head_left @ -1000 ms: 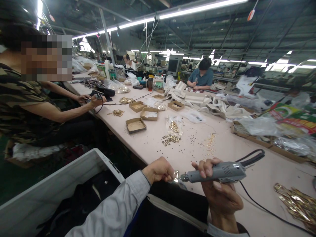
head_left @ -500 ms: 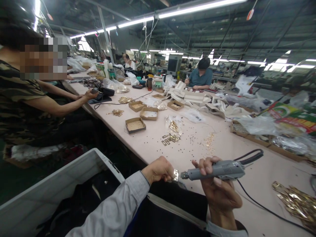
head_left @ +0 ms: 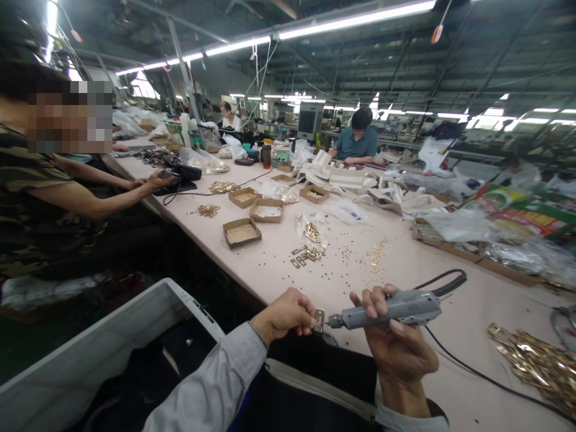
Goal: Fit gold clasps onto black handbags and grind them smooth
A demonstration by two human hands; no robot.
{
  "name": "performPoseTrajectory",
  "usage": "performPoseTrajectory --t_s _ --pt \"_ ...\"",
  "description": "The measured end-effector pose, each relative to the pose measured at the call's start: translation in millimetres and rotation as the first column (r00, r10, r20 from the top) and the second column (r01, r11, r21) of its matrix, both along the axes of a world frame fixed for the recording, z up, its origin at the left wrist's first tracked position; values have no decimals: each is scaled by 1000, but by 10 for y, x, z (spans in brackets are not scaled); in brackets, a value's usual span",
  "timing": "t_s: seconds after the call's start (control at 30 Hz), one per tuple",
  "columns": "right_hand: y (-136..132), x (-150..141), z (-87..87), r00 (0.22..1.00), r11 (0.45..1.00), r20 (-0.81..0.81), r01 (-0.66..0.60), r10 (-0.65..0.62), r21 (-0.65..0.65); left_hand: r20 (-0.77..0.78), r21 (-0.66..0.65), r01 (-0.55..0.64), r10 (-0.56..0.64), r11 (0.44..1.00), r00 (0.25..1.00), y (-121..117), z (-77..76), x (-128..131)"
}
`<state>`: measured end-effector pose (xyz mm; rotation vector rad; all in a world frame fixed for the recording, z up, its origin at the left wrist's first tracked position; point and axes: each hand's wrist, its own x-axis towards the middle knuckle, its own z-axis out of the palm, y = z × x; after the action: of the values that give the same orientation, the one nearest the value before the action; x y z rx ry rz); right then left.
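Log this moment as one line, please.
left hand: pinching metal plate | right hand: gripping grey power screwdriver, tip at plate | table: small boxes, metal pieces beyond

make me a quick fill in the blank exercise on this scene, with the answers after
The right hand holds a power tool whose body is ____.
The tool's tip points toward a metal plate at the fingers of the person's own ____ hand.
The small open boxes on the table are made of ____.
The heap of metal pieces at the right of the view is ____ in colour.

Missing words: grey; left; cardboard; gold
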<state>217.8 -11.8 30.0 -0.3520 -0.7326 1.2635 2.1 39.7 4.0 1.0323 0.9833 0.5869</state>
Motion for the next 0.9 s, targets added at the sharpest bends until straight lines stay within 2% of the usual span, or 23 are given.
performPoseTrajectory --t_s 0.23,0.9 --pt "1 -16 5 1000 1000 10 0 0 -17 25 -22 -14 14 1000 1000 11 -59 -5" --pt "14 -11 -1 998 1000 62 -9 10 -8 -11 -12 -12 12 1000 1000 17 -60 7"
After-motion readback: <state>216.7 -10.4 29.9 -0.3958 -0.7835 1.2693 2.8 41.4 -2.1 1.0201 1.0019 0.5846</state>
